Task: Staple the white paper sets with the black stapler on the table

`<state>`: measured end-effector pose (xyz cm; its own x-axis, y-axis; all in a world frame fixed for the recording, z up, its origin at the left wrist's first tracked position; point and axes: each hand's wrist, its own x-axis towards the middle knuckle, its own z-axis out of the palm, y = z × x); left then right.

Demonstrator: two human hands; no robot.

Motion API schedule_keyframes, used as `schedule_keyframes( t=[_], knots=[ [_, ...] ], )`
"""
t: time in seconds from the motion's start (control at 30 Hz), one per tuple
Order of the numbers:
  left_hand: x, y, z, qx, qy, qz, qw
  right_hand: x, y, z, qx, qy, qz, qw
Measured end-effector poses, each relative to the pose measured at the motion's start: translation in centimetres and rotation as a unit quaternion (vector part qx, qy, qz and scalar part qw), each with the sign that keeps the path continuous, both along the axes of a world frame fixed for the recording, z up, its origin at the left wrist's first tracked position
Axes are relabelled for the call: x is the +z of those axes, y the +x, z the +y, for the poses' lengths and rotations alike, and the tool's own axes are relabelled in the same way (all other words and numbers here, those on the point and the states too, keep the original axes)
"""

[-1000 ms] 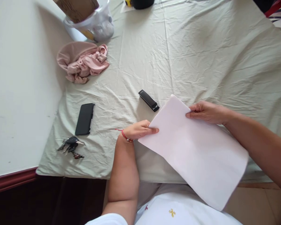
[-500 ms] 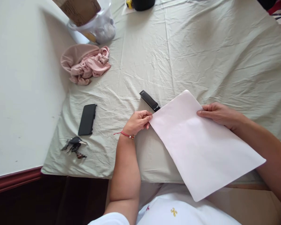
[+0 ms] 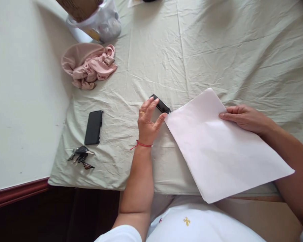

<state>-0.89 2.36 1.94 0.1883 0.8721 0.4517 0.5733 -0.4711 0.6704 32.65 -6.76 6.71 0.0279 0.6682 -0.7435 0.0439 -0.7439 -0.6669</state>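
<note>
- On a wrinkled, pale green cotton sheet [image 3: 217, 50] spread over the table, a large white sheet of paper [image 3: 222, 151] lies flat and smooth, set at a slant, its near corner hanging past the cloth's front edge.
- Right hand [image 3: 244, 117] rests on the paper's far right edge, fingers flat and close together, pinning it down; whether the thumb reaches under the edge cannot be told.
- Left hand [image 3: 148, 121], with a red string bracelet at the wrist and a gold ring on one finger, is spread wide just left of the paper, clasping nothing; its fingertips touch a small black stapler [image 3: 161, 104].
- That stapler is a slim, glossy bar, lying slantwise with its near end tucked against the paper's far left corner.
- Well left of the paper lies a black phone [image 3: 93, 127], flat and matte, and nearer the cloth's front edge a bunch of keys [image 3: 80, 156].
- Farther back from the phone sits a crumpled pink satin cloth [image 3: 89, 66], soft and folded on itself.
- Beyond that cloth stands a clear plastic bag [image 3: 104, 22] with a brown cardboard piece [image 3: 78, 8] leaning over it.
</note>
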Motion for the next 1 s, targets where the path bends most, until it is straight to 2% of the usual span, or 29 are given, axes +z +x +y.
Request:
schedule_keyframes(
  t=[0.07,0.13,0.4,0.5,0.67,0.77,0.83,0.9,0.93,0.97,1.0],
  knots=[
    [-0.7,0.4,0.1,-0.056,0.018,0.024,0.998,-0.1,0.0,-0.1,0.007,0.005,-0.019,1.0],
    [-1.4,0.8,0.3,-0.082,0.009,0.027,0.996,-0.2,0.1,-0.2,0.008,0.017,-0.028,0.999],
    [-1.8,0.5,0.8,-0.127,-0.061,-0.082,0.987,-1.2,0.5,-0.3,0.043,0.07,-0.066,0.994],
    [-2.2,0.3,0.9,-0.132,-0.083,-0.123,0.98,-1.0,0.4,-0.3,0.042,0.072,-0.065,0.994],
    [-3.0,0.6,0.9,-0.135,-0.093,-0.141,0.976,-0.4,-0.1,-0.5,0.027,0.063,-0.065,0.996],
    [-2.9,1.0,0.8,-0.1,-0.099,-0.165,0.976,-0.5,0.0,-0.6,0.018,0.059,-0.043,0.997],
    [-2.5,1.1,0.6,-0.024,-0.094,-0.18,0.979,-0.6,0.3,-0.6,0.024,0.048,-0.015,0.998],
    [-1.7,0.9,0.4,0.079,-0.108,-0.196,0.972,-0.8,0.6,-0.7,0.026,0.044,-0.002,0.999],
    [-1.1,0.6,0.3,0.126,-0.127,-0.206,0.962,-0.8,0.8,-0.7,0.021,0.044,0.001,0.999],
    [-0.5,0.4,0.1,0.14,-0.177,-0.225,0.948,-0.9,0.9,-0.8,0.015,0.046,0.003,0.999],
    [0.2,0.1,0.0,0.111,-0.248,-0.236,0.933,-0.9,1.0,-0.8,0.008,0.046,0.006,0.999]
  ],
)
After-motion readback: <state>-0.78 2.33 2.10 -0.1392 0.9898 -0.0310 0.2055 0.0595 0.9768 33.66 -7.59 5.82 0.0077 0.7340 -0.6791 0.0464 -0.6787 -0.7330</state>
